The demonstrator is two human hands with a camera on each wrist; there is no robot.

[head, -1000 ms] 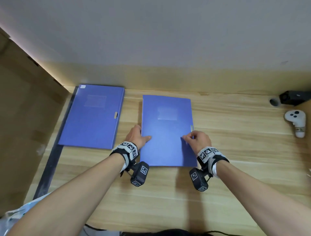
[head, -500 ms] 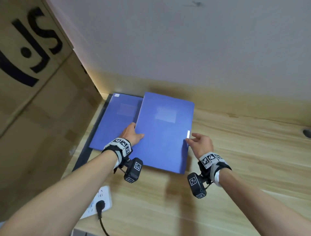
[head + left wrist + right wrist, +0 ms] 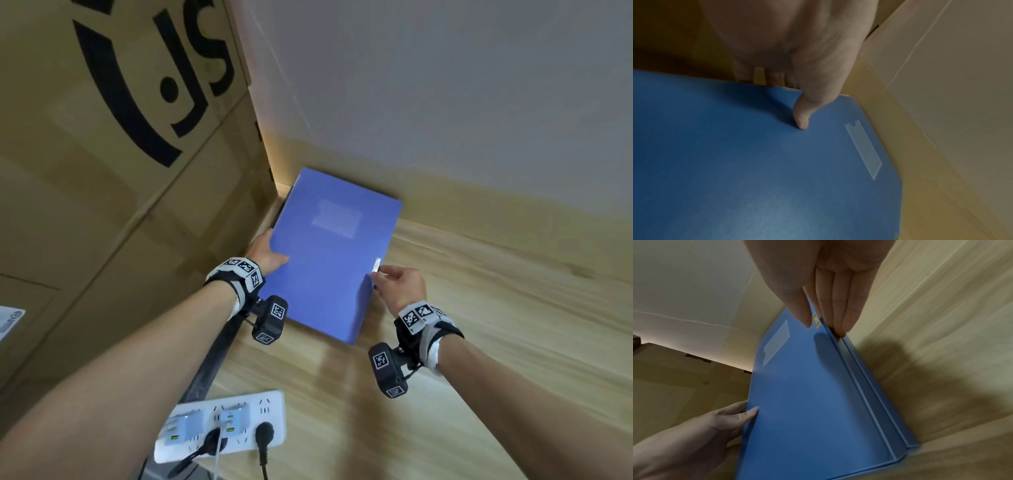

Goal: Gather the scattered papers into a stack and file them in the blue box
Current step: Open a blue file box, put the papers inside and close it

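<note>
A closed blue box (image 3: pixel 329 260) with a clear label pocket lies lengthwise in the desk's far left corner, next to the cardboard. My left hand (image 3: pixel 267 255) grips its left edge, thumb (image 3: pixel 803 113) on the lid and fingers underneath. My right hand (image 3: pixel 397 284) pinches the right edge beside the small silver clasp (image 3: pixel 376 264), thumb above and fingers (image 3: pixel 838 318) along the side wall. In the right wrist view the box (image 3: pixel 807 402) casts a shadow on the wood at its right. No loose papers are in sight.
A tall cardboard carton (image 3: pixel 120 171) walls off the left side, and a grey wall (image 3: pixel 445 85) closes the back. A white power strip (image 3: pixel 222 425) with plugs lies at the near left. The wooden desk (image 3: pixel 496 342) stretches to the right.
Both hands have carried the blue box left and away into the corner, over the second blue box, which is now hidden. The head view has swung left.
</note>
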